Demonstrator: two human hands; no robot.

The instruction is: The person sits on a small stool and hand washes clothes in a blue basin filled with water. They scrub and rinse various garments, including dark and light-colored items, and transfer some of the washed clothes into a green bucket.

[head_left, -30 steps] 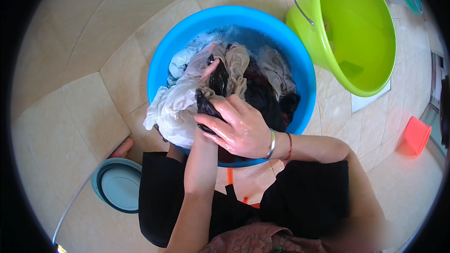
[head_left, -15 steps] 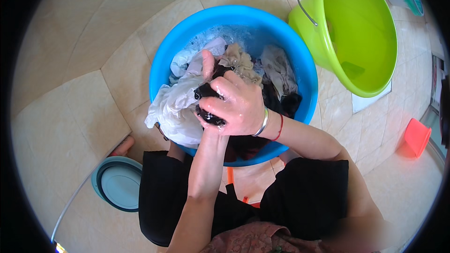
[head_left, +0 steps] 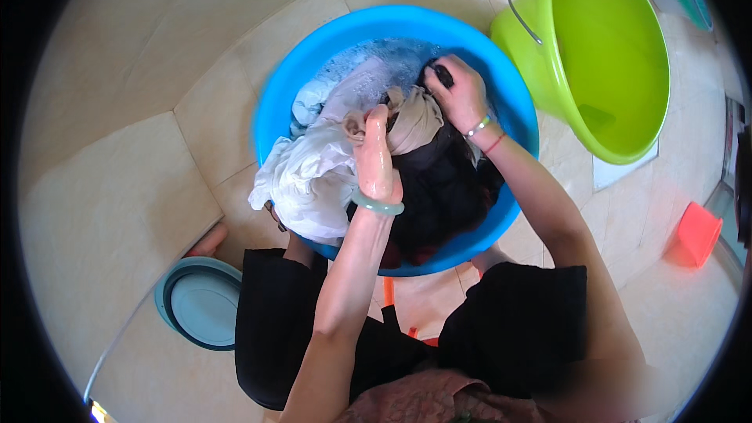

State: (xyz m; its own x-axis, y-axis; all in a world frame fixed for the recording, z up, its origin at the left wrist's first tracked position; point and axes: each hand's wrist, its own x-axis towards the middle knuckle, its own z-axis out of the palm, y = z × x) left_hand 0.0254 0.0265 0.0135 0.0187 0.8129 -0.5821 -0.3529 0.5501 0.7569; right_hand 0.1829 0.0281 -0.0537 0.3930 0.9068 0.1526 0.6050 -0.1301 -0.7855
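Observation:
A round blue basin [head_left: 280, 86] holds a wet heap of laundry in sudsy water. At the middle of the heap, my left hand [head_left: 377, 160] is closed on a beige cloth [head_left: 415, 121], thumb uppermost and the other fingers mostly hidden. My right hand [head_left: 462, 98] grips a bunched piece of black cloth [head_left: 444, 76] at the basin's far right. White cloth [head_left: 309, 180] is piled left of my left hand and hangs over the rim. Black laundry [head_left: 439, 196] fills the near right part, with a pale lilac piece [head_left: 364, 86] toward the back.
A lime green bucket [head_left: 560, 70] with a metal handle stands just beyond the basin's right side. On the tiled floor are a grey-blue collapsible basin [head_left: 200, 309] at left and a coral-red container [head_left: 697, 235] at right. My knees flank the blue basin.
My hands were together over the heap, clutching black cloth. They have parted: the right moved away to the far right with black cloth, the left turned and settled on the beige cloth.

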